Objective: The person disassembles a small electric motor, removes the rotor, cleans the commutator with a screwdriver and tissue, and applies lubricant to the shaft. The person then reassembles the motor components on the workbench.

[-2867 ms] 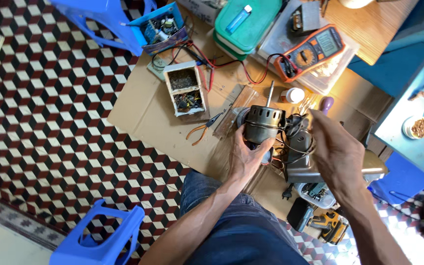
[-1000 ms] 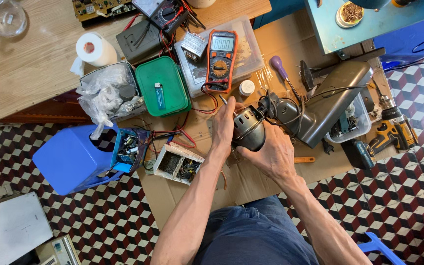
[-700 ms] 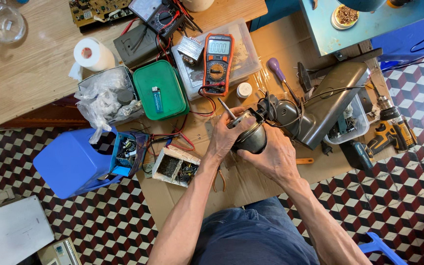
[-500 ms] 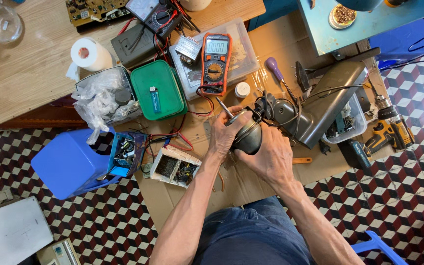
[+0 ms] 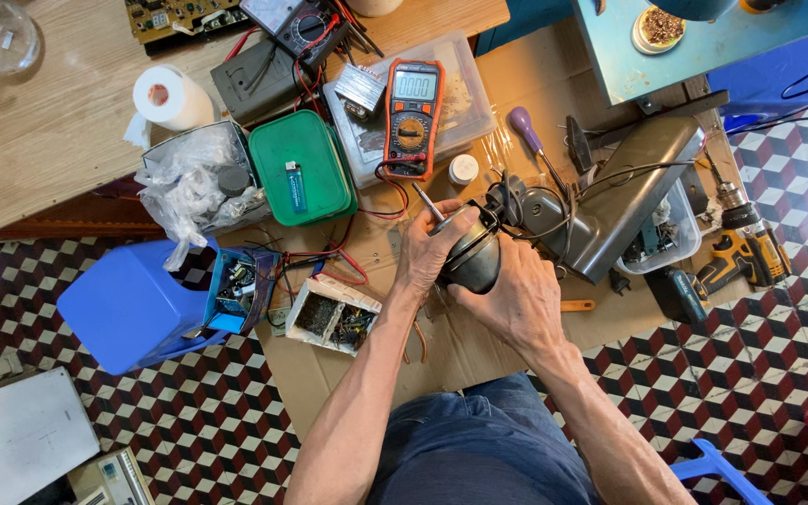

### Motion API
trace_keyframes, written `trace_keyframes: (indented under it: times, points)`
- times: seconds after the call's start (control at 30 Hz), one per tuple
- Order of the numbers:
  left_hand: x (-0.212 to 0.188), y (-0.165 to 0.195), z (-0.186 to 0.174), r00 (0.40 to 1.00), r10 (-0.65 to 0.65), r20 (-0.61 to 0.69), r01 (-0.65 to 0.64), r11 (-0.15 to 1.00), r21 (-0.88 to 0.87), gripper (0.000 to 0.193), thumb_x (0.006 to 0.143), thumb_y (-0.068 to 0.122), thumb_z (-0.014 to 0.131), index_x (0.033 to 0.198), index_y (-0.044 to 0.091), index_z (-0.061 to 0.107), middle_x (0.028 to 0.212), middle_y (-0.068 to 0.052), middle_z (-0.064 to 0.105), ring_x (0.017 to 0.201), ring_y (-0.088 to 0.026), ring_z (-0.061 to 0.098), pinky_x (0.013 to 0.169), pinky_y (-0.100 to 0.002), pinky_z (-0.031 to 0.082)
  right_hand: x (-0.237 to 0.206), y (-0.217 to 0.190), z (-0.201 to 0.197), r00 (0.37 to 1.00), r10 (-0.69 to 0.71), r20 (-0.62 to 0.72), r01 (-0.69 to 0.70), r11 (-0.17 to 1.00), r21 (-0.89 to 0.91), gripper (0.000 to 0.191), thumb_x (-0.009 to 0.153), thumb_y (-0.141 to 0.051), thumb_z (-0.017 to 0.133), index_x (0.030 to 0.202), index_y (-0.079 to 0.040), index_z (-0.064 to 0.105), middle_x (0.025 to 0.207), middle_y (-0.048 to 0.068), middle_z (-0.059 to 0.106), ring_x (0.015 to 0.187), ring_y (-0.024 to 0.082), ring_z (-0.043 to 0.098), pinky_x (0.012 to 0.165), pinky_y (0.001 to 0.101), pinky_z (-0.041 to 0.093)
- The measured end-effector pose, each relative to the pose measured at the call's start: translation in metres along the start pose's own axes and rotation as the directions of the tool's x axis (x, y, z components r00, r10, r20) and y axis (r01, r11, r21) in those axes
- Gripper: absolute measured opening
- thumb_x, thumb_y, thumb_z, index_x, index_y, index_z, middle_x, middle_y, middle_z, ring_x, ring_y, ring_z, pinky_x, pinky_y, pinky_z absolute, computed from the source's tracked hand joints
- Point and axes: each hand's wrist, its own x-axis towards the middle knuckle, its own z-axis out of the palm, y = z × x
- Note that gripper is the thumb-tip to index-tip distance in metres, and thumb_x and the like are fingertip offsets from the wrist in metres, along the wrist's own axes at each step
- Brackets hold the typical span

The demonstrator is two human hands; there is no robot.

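A dark round electric motor [image 5: 472, 257] with a bare metal shaft sits between both hands above a sheet of cardboard [image 5: 479, 346]. My left hand [image 5: 434, 251] wraps its left side, fingers over the top. Underneath and to the right, my right hand [image 5: 514, 297] cups the motor. Black wires run from the motor to a grey housing [image 5: 614, 201] lying just to the right. Part of the motor body is hidden by my fingers.
An orange multimeter [image 5: 411, 114] lies on a clear box, beside a green box [image 5: 299, 168] with a blue lighter. A purple-handled screwdriver [image 5: 530, 136], a cordless drill [image 5: 741, 248], a small parts box [image 5: 332, 314], a blue stool [image 5: 137, 304] and a paper roll [image 5: 172, 97] surround me.
My view swung from the earlier angle to over the cardboard. In the last second both hands kept hold of the motor and shifted it slightly.
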Motion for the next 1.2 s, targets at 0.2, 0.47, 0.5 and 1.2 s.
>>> trace_keyframes:
  times: [0.2, 0.47, 0.5, 1.2]
  points:
    - [0.0, 0.002, -0.002, 0.999, -0.043, -0.014, 0.043, 0.999, 0.016, 0.085, 0.065, 0.061, 0.081, 0.124, 0.003, 0.065, 0.108, -0.013, 0.071, 0.096, -0.02, 0.072, 0.086, -0.032, 0.059, 0.005, 0.005, -0.001, 0.998, 0.01, 0.057, -0.015, 0.995, 0.101, 0.081, 0.062, -0.043, 0.088, 0.122, 0.004, 0.06, 0.106, 0.023, 0.067, 0.099, 0.037, 0.065, 0.086, 0.0464, 0.051]
    - [0.009, -0.011, -0.004, 0.994, -0.08, -0.077, 0.077, 0.996, -0.04, 0.069, 0.089, 0.065, 0.061, 0.111, -0.001, 0.067, 0.097, -0.008, 0.069, 0.09, -0.016, 0.067, 0.08, -0.03, 0.053, 0.002, 0.002, 0.003, 0.999, -0.025, 0.028, 0.023, 0.998, 0.054, 0.079, 0.063, -0.042, 0.087, 0.122, 0.004, 0.06, 0.105, 0.023, 0.067, 0.099, 0.037, 0.065, 0.086, 0.0468, 0.051]
    - [0.012, -0.014, -0.004, 0.993, -0.068, -0.099, 0.063, 0.996, -0.06, 0.064, 0.092, 0.061, 0.057, 0.109, 0.0, 0.069, 0.095, -0.006, 0.067, 0.088, -0.015, 0.065, 0.079, -0.03, 0.052, 0.002, 0.002, 0.003, 0.999, -0.024, 0.029, 0.023, 0.998, 0.06, 0.079, 0.062, -0.041, 0.087, 0.122, 0.004, 0.06, 0.105, 0.024, 0.067, 0.1, 0.038, 0.065, 0.086, 0.0469, 0.051]
    - [0.026, -0.032, -0.004, 0.958, -0.212, -0.193, 0.124, 0.913, -0.389, 0.042, 0.096, 0.04, 0.066, 0.1, 0.0, 0.077, 0.098, -0.011, 0.078, 0.084, -0.016, 0.072, 0.077, -0.03, 0.059, -0.001, 0.006, 0.012, 0.998, -0.053, 0.022, 0.053, 0.998, -0.021, 0.089, 0.062, -0.043, 0.087, 0.128, 0.007, 0.055, 0.111, 0.024, 0.065, 0.101, 0.036, 0.063, 0.085, 0.046, 0.047]
